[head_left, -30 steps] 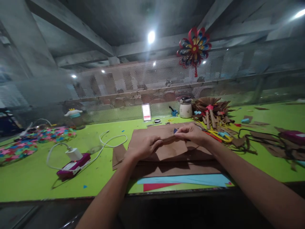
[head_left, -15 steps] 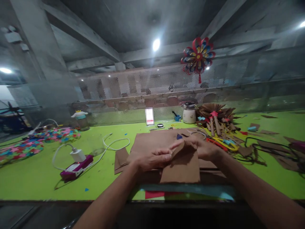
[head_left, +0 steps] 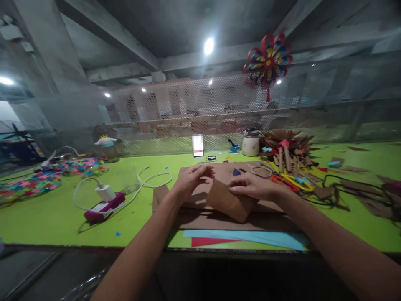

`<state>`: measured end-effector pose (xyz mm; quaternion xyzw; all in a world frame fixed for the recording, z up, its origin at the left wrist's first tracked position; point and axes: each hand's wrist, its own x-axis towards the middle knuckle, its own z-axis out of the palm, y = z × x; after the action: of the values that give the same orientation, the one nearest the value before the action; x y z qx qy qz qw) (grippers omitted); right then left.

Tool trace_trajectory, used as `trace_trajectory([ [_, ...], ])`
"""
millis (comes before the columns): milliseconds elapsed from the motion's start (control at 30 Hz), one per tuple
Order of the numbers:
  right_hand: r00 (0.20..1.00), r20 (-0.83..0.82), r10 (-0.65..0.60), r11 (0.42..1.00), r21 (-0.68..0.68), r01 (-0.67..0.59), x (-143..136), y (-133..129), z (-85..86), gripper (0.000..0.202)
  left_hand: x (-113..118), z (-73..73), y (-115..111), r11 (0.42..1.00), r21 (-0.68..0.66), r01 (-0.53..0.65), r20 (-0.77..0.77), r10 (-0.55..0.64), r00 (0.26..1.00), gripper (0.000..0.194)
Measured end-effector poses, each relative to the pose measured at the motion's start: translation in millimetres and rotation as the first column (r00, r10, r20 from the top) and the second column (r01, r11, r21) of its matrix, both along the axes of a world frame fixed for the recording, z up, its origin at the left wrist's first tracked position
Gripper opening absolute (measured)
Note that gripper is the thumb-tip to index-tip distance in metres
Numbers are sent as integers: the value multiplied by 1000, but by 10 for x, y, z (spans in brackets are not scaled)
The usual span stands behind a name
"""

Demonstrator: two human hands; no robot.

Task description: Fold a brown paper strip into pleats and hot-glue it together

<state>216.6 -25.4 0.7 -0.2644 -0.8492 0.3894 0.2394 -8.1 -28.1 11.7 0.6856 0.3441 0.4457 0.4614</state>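
Note:
A piece of brown kraft paper (head_left: 230, 201), bent and tilted, is pinched at its upper right side by my right hand (head_left: 250, 186). My left hand (head_left: 194, 177) hovers just left of the paper, fingers curled loosely with gaps between them, and nothing shows in it. Beneath both hands lie larger sheets of brown paper (head_left: 194, 215). A small dark blue object (head_left: 236, 172) sits on the sheets behind my right hand. Light blue paper strips (head_left: 250, 238) and a red paper piece (head_left: 209, 241) stick out at the near side.
On the left are a purple power strip (head_left: 105, 207) with a white charger and cable, and colourful paper stars (head_left: 34, 182). A phone (head_left: 198, 145) stands at the back near a white jar (head_left: 251, 143). Yellow-handled scissors (head_left: 300, 184) and folded paper pieces (head_left: 286, 142) lie right.
My left hand has let go of the brown paper and moved up and left. The paper has turned and tilted in my right hand. The view has shifted slightly.

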Motion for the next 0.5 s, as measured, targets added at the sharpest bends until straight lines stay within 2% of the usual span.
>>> trace_trajectory([
  [67, 994, 111, -2, 999, 49, -4, -36, 50, -35, 34, 22, -4, -6, 993, 121, -10, -206, 35, 978, 40],
  [133, 987, 161, -23, 994, 112, 5, -81, 91, -65, 35, 70, -52, -28, 972, 231, 47, -445, 63, 894, 36],
  [200, 980, 191, -53, 985, 171, 20, -119, 122, -90, 35, 112, -121, -38, 951, 285, 120, -599, 79, 797, 32],
  [300, 978, 196, -71, 970, 242, 22, -147, 152, -126, 31, 123, -224, 5, 941, 294, 167, -672, 79, 736, 30],
  [433, 974, 210, -85, 948, 319, 14, -133, 176, -185, 23, 78, -316, 108, 956, 227, 188, -683, 18, 730, 28],
  [500, 963, 243, -115, 940, 340, 26, -117, 188, -218, 22, 61, -350, 141, 969, 194, 156, -688, 21, 726, 28],
])
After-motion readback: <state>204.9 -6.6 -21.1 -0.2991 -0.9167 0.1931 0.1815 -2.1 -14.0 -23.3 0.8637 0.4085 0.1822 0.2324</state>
